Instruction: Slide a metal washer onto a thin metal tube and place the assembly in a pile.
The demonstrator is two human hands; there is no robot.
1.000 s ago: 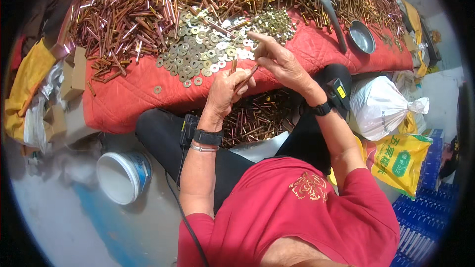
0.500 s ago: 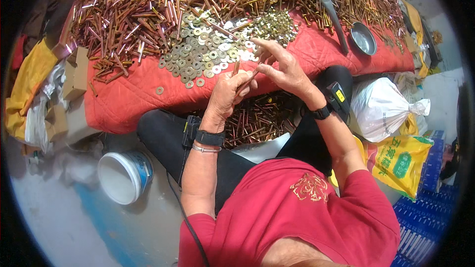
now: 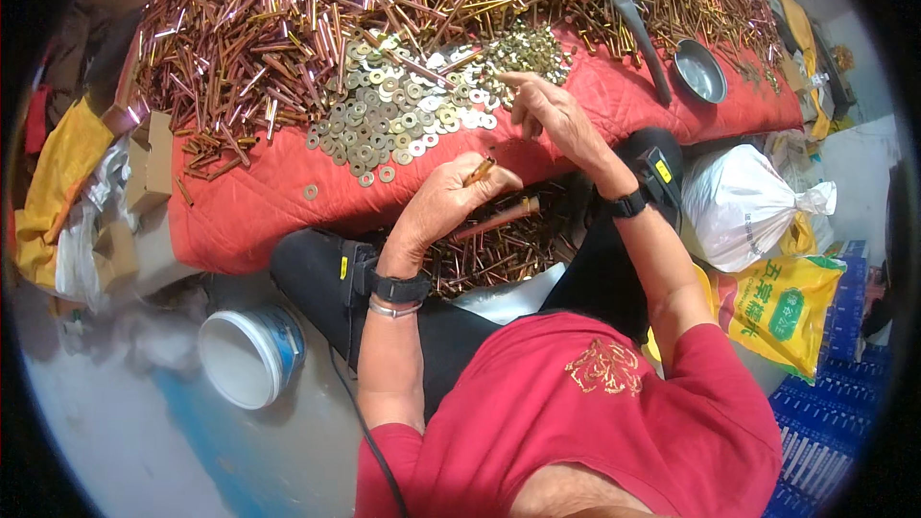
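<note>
My left hand [image 3: 449,197] is closed round a brass-coloured metal tube [image 3: 479,171], whose end shows above the thumb. Just below that hand is a second, longer tube [image 3: 497,219], blurred, over the pile of copper-coloured tubes [image 3: 480,254] between my legs; whether my fingers touch it I cannot tell. My right hand [image 3: 561,125] hovers at the near edge of the small nuts [image 3: 532,53], index finger stretched out and the others bent, with nothing visible in it. Flat metal washers [image 3: 384,115] lie heaped left of it on the red quilted cover [image 3: 259,201].
A big heap of metal tubes [image 3: 288,19] covers the far side. To the right lie a dark-handled tool [image 3: 641,43] and a round metal dish [image 3: 700,72]. A white bucket [image 3: 249,355] stands left; a white plastic bag [image 3: 743,206] and a yellow bag [image 3: 782,312] sit right.
My hands have drawn apart. The left has come down and turned, and a blurred tube now shows beneath it. The right has shifted slightly, its fingers bending more.
</note>
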